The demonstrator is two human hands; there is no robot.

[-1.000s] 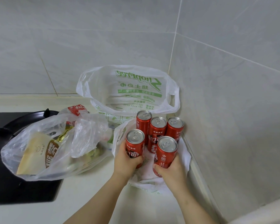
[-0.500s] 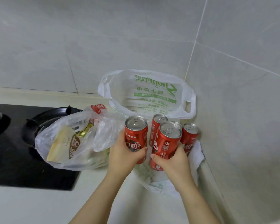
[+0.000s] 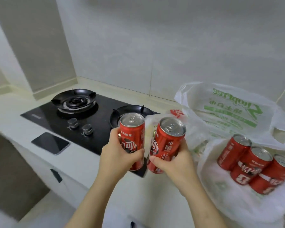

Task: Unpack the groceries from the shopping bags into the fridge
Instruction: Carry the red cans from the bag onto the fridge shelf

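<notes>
My left hand (image 3: 118,155) grips one red cola can (image 3: 132,132) upright above the counter. My right hand (image 3: 174,162) grips a second red cola can (image 3: 168,140), tilted slightly right. Both cans are lifted clear of the bags. Three more red cans (image 3: 252,163) stand together on a flattened white plastic bag (image 3: 220,191) at the right. Behind them stands an open white shopping bag with green print (image 3: 234,109). A clear bag of groceries (image 3: 194,129) lies partly hidden behind the held cans. No fridge is in view.
A black gas hob (image 3: 82,116) with two burners and two knobs is set into the white counter (image 3: 82,162) at the left. A dark phone (image 3: 50,143) lies near the counter's front edge. Tiled walls close off the back. Cabinet fronts and floor show below left.
Both hands have lifted their cans off the flat bag and carried them left, away from the other three cans. The view has swung left, revealing the hob and phone.
</notes>
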